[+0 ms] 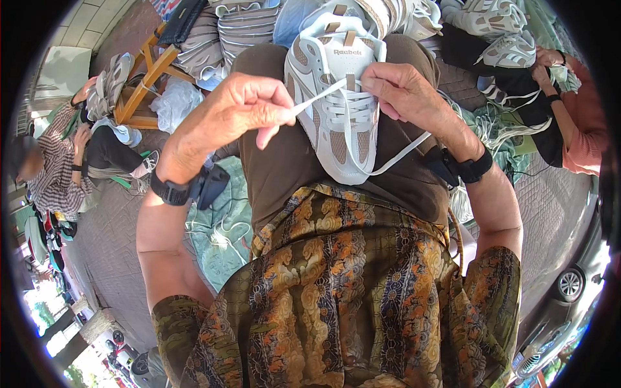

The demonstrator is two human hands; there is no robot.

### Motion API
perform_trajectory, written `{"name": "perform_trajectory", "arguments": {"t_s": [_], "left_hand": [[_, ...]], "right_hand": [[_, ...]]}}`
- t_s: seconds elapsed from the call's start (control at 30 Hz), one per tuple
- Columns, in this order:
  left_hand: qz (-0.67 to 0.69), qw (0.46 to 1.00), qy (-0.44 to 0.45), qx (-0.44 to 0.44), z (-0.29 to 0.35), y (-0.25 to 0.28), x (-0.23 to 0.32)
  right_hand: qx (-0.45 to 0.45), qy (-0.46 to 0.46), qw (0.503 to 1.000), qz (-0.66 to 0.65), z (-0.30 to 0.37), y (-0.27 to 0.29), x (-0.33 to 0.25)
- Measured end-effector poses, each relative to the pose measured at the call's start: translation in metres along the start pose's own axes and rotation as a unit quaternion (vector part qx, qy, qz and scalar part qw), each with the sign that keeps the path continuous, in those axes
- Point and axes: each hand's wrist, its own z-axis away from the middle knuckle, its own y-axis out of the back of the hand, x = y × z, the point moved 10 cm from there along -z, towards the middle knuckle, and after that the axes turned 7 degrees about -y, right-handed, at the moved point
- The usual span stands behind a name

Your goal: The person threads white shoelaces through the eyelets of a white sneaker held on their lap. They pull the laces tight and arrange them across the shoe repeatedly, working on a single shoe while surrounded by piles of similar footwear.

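A white and tan sneaker [343, 146] rests on my lap, its toe toward me and its tongue at the far end. White shoelace [337, 111] crosses the lower part of its opening in several rows. My left hand [249, 111], left of the shoe, pinches one lace strand and holds it taut away from the eyelets. At the right upper side of the shoe, my right hand [402, 90] has its thumb and fingers closed at the eyelet edge; what they grip is partly hidden. A loose lace loops over the toe and runs off to the right.
Piles of similar sneakers [249, 32] lie beyond my knees. A wooden stool [145, 84] stands at the far left. Bundled white laces [498, 132] lie on the right. Two people handle shoes, one on each side. A parked car [563, 304] is at the lower right.
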Motion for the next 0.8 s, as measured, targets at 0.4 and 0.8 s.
{"name": "perform_trajectory", "arguments": {"t_s": [0.4,0.8], "left_hand": [[0.397,0.894,-0.109,0.175,-0.004,0.004,0.012],[-0.003,0.977,0.002,0.214,0.056,0.093,-0.06]], "right_hand": [[0.138,0.213,0.924,0.285,-0.008,0.007,-0.019],[0.182,0.104,0.978,0.018,0.037,0.013,-0.03]]}}
